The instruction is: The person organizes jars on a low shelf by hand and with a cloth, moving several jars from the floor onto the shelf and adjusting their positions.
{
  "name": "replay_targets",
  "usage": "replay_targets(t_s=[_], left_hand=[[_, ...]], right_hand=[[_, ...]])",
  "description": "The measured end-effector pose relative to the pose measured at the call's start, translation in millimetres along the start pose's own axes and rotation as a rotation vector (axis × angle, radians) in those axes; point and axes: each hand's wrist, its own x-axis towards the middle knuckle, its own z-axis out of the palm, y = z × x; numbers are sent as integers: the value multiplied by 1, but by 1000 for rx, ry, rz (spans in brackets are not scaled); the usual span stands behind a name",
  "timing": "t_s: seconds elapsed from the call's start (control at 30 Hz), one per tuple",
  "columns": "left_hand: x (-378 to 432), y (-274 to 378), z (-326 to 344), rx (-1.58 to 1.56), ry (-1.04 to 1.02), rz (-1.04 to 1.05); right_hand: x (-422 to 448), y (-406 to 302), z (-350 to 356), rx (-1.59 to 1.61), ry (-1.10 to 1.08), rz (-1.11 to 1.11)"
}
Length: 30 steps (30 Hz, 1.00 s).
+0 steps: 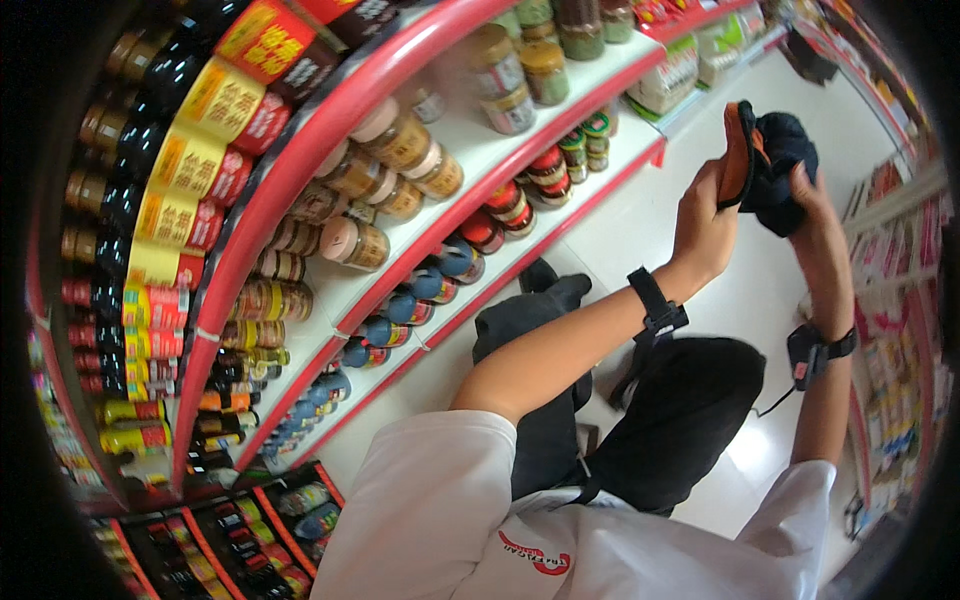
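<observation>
A black and orange fabric item, possibly a cap or glove, is held up between both hands over the aisle floor. My left hand grips its orange-lined, black-edged part. On the right, my right hand holds the bunched black part, with the thumb lying on it. Both wrists wear black straps; a small dark device with a cable sits at the right wrist. Fingers behind the fabric are partly hidden.
Store shelves with red edges curve along the left, carrying jars with pink lids, blue-capped containers and dark bottles. More stocked shelves stand at the right. White floor tiles show between them.
</observation>
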Motion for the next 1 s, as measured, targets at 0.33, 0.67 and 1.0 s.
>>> replay_targets(t_s=[0.33, 0.67, 1.0], left_hand=[[28, 0, -55, -130, 165, 48], [49, -31, -105, -88, 106, -269], [38, -22, -99, 241, 188, -102]], right_hand=[[74, 84, 75, 705, -4, 268], [94, 176, 62, 747, 45, 337], [74, 177, 79, 631, -14, 453]])
